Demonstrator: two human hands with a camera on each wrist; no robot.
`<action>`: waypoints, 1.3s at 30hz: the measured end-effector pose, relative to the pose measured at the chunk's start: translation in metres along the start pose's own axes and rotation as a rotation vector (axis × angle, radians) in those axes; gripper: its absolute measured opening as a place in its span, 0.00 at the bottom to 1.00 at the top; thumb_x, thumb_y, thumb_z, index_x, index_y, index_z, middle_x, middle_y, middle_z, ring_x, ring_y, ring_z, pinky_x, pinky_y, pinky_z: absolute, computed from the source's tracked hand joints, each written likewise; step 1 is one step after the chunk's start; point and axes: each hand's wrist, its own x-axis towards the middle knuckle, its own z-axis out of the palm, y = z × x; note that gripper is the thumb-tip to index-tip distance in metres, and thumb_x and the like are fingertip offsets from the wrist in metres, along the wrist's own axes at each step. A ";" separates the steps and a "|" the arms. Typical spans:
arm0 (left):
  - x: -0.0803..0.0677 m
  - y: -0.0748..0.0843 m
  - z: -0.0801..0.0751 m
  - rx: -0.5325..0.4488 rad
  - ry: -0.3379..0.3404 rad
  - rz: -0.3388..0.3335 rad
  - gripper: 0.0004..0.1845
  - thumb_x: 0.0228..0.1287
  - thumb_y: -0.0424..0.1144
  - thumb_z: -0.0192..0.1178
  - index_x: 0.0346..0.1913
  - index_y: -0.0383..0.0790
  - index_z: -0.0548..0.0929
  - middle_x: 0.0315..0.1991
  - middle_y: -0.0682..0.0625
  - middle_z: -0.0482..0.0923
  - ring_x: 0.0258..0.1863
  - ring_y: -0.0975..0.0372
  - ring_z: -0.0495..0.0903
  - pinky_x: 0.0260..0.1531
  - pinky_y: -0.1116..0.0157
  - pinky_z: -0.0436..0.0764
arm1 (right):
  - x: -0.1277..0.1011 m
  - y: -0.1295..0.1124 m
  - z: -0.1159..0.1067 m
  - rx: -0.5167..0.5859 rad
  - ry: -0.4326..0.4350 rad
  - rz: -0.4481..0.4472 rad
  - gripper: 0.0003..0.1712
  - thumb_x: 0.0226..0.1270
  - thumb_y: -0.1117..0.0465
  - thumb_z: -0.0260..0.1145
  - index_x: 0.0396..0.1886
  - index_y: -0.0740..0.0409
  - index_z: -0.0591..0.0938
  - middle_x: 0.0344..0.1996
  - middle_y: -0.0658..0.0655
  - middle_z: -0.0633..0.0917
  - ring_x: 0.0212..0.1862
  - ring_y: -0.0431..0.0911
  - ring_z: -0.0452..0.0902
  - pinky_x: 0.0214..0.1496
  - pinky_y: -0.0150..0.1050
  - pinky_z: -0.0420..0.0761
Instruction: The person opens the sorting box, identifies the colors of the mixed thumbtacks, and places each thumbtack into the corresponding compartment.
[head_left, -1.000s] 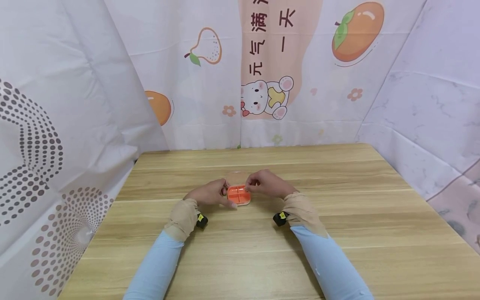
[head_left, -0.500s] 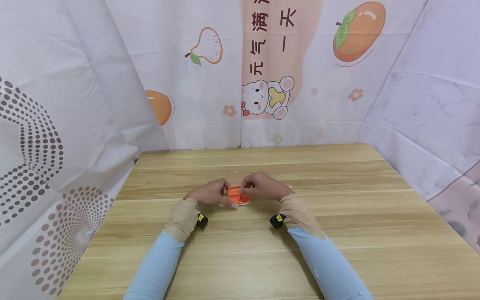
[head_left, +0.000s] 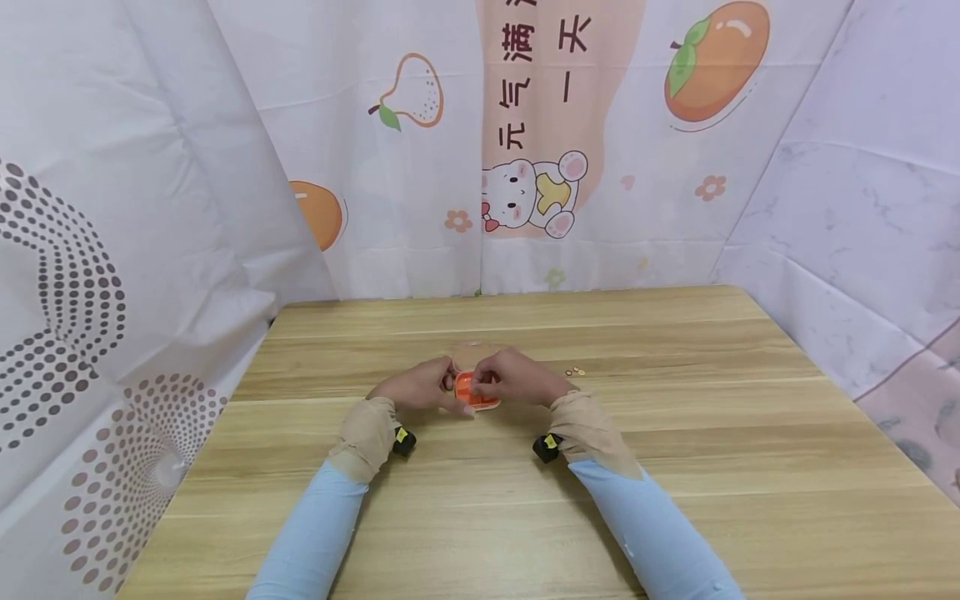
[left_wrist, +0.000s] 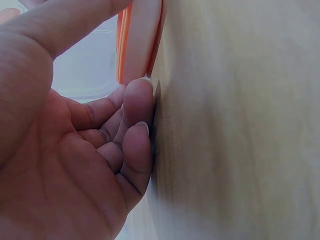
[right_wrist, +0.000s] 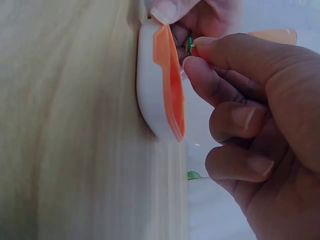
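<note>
A small pill box (head_left: 464, 387) with an orange divided tray and a white outer shell lies on the wooden table, its clear lid (head_left: 467, 356) folded back behind it. My left hand (head_left: 422, 387) grips the box from the left, thumb along the near edge; its other fingers curl beside the box (left_wrist: 141, 42) in the left wrist view. Over the compartments is my right hand (head_left: 517, 375). Between thumb and index finger it pinches a small green stud earring (right_wrist: 188, 46) by its thin metal post, as the right wrist view shows. The right hand hides part of the tray.
Several tiny round pieces (head_left: 575, 372) lie on the table (head_left: 675, 400) to the right of my right hand. Printed curtains (head_left: 420, 200) hang along the table's back and sides. Each wrist carries a black camera (head_left: 403, 442).
My right hand has moved left from the box's right edge to over its compartments, uncovering the tiny pieces on the table. The left hand and the box have stayed put.
</note>
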 end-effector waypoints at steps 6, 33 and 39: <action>0.003 -0.003 0.000 0.022 -0.004 0.017 0.28 0.55 0.44 0.80 0.46 0.33 0.74 0.34 0.47 0.73 0.33 0.60 0.68 0.33 0.64 0.68 | 0.003 -0.002 0.006 -0.001 -0.007 0.011 0.05 0.73 0.66 0.68 0.35 0.56 0.87 0.30 0.47 0.87 0.31 0.33 0.77 0.35 0.30 0.78; 0.002 -0.004 -0.001 0.019 0.000 -0.013 0.27 0.55 0.45 0.80 0.46 0.36 0.75 0.37 0.47 0.76 0.35 0.60 0.71 0.35 0.64 0.69 | 0.005 -0.003 0.019 -0.099 0.008 0.040 0.07 0.72 0.63 0.69 0.31 0.52 0.85 0.25 0.43 0.80 0.27 0.34 0.71 0.34 0.31 0.74; 0.004 -0.004 -0.001 0.028 0.003 -0.002 0.27 0.55 0.45 0.80 0.46 0.36 0.75 0.37 0.45 0.75 0.35 0.60 0.70 0.35 0.65 0.69 | 0.006 -0.001 0.019 -0.089 0.002 0.035 0.06 0.73 0.63 0.68 0.33 0.51 0.85 0.28 0.43 0.83 0.29 0.35 0.74 0.35 0.32 0.76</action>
